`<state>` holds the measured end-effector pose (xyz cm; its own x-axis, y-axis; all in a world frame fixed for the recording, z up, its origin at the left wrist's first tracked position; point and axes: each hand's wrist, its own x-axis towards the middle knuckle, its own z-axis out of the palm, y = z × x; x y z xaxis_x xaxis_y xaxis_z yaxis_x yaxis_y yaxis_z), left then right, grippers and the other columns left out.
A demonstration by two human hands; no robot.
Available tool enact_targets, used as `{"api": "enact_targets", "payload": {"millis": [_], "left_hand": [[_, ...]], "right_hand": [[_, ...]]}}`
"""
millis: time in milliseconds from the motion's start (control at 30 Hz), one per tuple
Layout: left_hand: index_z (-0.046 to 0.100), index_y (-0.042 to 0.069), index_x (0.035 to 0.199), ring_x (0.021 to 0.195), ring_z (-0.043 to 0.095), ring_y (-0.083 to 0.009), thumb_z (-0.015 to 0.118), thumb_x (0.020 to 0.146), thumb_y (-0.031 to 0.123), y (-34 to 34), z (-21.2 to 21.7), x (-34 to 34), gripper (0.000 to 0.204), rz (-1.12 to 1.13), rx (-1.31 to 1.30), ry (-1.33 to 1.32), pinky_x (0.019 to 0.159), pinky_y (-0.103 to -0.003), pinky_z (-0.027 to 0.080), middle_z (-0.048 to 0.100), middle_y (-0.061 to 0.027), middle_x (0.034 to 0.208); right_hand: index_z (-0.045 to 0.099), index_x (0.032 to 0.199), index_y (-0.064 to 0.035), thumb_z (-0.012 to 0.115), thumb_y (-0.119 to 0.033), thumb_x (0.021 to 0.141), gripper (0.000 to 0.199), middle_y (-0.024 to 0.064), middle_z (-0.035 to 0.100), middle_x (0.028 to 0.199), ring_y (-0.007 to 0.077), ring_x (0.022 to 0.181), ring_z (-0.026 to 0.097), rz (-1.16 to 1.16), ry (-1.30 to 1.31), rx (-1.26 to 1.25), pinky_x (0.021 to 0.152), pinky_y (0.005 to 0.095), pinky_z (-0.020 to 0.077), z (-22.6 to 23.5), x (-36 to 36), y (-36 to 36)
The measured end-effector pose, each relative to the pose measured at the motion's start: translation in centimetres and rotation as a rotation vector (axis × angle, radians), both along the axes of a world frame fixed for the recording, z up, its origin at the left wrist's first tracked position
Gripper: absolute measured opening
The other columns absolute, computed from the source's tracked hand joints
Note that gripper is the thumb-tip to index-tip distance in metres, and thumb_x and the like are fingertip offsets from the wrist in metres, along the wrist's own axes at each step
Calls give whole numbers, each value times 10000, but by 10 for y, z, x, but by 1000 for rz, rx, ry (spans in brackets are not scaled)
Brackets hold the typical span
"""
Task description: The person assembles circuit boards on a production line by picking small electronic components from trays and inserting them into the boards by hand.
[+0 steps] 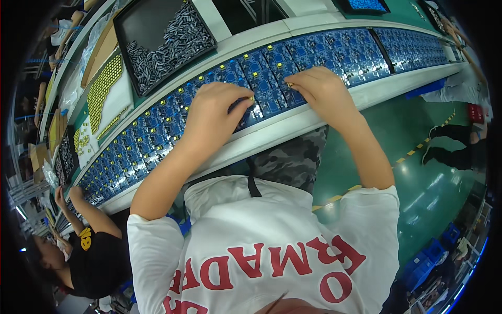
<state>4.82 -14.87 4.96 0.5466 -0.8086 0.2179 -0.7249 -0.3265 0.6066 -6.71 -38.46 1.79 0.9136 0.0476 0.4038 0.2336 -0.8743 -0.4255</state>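
A long row of blue circuit boards (267, 103) lies along the white-edged line in front of me. My left hand (214, 112) is over the boards left of the middle, its thumb and forefinger pinched on a small yellow component (252, 99) just above a board. To the right, my right hand (325, 94) is also closed in a pinch, with another small yellow component (289, 84) at its fingertips, close over a board. Yellow components of like colour sit on many boards to the left and on some near the middle.
Beyond the boards stands a black tray (140, 23) with many dark cylindrical parts. Rows of yellow components (104, 89) lie at the left. A co-worker in a black shirt (102, 261) reaches to the line's left end. A blue bin (361, 5) is at the far side.
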Motion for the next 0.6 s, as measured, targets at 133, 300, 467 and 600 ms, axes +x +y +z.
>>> {"api": "enact_targets", "payload": {"millis": [133,300,467,600], "left_hand": [[752,53,913,864,651,-306,728,817,117,-18,-6,0,117,-41,18,-94,829,-405,479,727,-102,902],[762,57,871,843,651,-308,728,800,110,-30,-8,-4,95,-12,78,-119,816,-411,490,727,-104,869],[766,50,857,841,654,-314,724,796,106,-38,0,-7,93,11,145,-92,806,-418,502,726,-110,850],[763,38,859,843,656,-324,714,803,104,-40,1,-7,100,18,181,-83,808,-420,507,724,-119,849]], "right_hand": [[731,973,-50,683,-19,802,180,79,706,939,279,901,653,2,-40,48,810,386,514,-5,1,-1],[725,963,-56,678,-31,805,167,69,693,954,274,928,645,57,-46,17,831,383,507,-2,2,-5],[720,962,-54,678,-40,810,158,65,682,956,273,948,640,44,-45,7,856,377,502,-5,0,-5],[720,961,-53,679,-42,811,156,66,681,957,276,952,639,48,-60,18,865,378,500,-9,1,-6]]}}
